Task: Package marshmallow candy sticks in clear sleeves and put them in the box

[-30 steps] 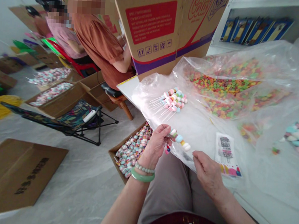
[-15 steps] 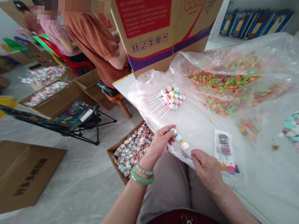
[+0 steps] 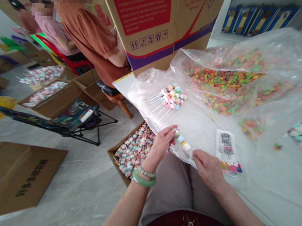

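A marshmallow skewer [image 3: 181, 139] with pastel marshmallows and thin coloured rings slants between my hands, over the table's front edge. Its upper end is in the closed fingers of my left hand [image 3: 162, 142]. A small piece of colourful printed film [image 3: 168, 150] shows below those fingers. At the lower end, my right hand [image 3: 209, 168] is closed in a pinch, with the end of the skewer hidden by its fingers. Farther back lies a pile of finished skewers [image 3: 173, 97], white sticks pointing left. To the right rests a stack of printed plastic bags [image 3: 226, 149].
A clear plastic sheet holds many coloured candy rings [image 3: 228, 80], with loose marshmallows [image 3: 301, 134] at the right. A cardboard box of wrapped skewers [image 3: 133, 152] stands below the table, left of my knees. A large carton [image 3: 155, 35] rises behind; people sit at left near a folding chair [image 3: 75, 115].
The view has shifted slightly, so fewer marshmallows show at the right edge. Both hands keep nearly the same hold and position around the skewer.
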A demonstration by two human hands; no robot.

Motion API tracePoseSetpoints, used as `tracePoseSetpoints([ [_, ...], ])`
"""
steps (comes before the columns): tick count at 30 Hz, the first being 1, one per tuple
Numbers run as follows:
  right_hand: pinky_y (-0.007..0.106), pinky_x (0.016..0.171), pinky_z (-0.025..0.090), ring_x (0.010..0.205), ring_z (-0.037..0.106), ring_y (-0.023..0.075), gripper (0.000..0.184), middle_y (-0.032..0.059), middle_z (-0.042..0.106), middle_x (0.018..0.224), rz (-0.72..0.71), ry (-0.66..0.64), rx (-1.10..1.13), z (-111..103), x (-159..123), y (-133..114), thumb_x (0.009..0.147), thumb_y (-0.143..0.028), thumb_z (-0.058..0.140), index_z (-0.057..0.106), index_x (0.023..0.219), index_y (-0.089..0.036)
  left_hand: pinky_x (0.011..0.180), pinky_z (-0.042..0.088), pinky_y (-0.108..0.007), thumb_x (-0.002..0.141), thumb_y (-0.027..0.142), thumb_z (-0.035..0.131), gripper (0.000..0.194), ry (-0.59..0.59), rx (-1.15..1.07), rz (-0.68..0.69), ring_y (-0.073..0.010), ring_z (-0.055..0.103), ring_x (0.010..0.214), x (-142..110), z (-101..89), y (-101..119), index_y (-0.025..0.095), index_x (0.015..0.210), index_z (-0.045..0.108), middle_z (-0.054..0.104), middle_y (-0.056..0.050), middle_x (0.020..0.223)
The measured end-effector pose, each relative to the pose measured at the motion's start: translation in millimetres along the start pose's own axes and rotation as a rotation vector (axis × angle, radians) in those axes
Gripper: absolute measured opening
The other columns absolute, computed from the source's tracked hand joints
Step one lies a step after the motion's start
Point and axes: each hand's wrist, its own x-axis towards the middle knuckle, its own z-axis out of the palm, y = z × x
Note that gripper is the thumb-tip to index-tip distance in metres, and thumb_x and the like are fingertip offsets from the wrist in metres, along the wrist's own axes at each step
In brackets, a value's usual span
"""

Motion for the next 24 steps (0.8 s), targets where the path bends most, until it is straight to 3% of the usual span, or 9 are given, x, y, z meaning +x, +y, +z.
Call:
tracePoseSetpoints([
  [4, 0.024, 0.057, 0.034, 0.06, 0.056, 0.014, 0.023, 0.0007, 0.061, 0.064, 0.011, 0.003, 0.007, -1.5, 1.1, -0.9, 0.087, -0.025, 0.041, 0.061, 0.075, -0.02, 0.047, 0.03, -0.02, 0.072, 0.028, 0.065, 0.037, 0.013, 0.08, -0.014, -0.0083, 0.042, 0.051, 0.3, 3.5, -1.2, 0.016, 0.107, 0.065, 0.053, 0.003, 0.061],
  [9, 0.024, 0.056, 0.033, 0.057, 0.054, 0.0136, 0.023, -0.0005, 0.058, 0.06, 0.058, 0.018, 0.014, -2.6, 2.9, -3.8, 0.087, -0.026, 0.042, 0.059, 0.073, -0.02, 0.048, 0.03, -0.021, 0.076, 0.033, 0.06, 0.032, -0.006, 0.097, -0.018, -0.0096, 0.042, 0.053, -2.4, 7.6, -2.1, 0.018, 0.104, 0.066, 0.052, 0.002, 0.061],
  [17, 0.025, 0.055, 0.03, 0.056, 0.055, 0.0141, 0.025, 0.0, 0.057, 0.057, 0.03, 0.074, -0.087, 5.2, 3.3, -5.7, 0.087, -0.024, 0.04, 0.058, 0.07, -0.019, 0.052, 0.034, -0.022, 0.082, 0.034, 0.053, 0.025, 0.209, 0.141, 0.084, -0.012, 0.046, 0.057, -7.1, 26.8, -21.7, 0.02, 0.098, 0.066, 0.059, -0.001, 0.071],
  [21, 0.026, 0.054, 0.028, 0.056, 0.054, 0.0146, 0.026, 0.0012, 0.058, 0.058, 0.022, 0.073, -0.143, 7.6, 3.9, -5.3, 0.087, -0.021, 0.04, 0.059, 0.07, -0.019, 0.062, 0.038, -0.022, 0.079, 0.029, 0.057, 0.019, 0.268, 0.164, 0.173, -0.0158, 0.052, 0.075, -8.3, 35.0, -23.4, 0.022, 0.093, 0.068, 0.062, -0.003, 0.084],
  [24, 0.026, 0.054, 0.028, 0.058, 0.054, 0.0146, 0.025, 0.0014, 0.06, 0.06, 0.056, 0.085, -0.12, 7.4, 4.7, -6.3, 0.086, -0.021, 0.041, 0.06, 0.07, -0.02, 0.06, 0.038, -0.022, 0.078, 0.028, 0.058, 0.02, 0.26, 0.153, 0.154, -0.0148, 0.052, 0.07, -7.4, 36.6, -21.6, 0.021, 0.093, 0.069, 0.062, -0.003, 0.08],
])
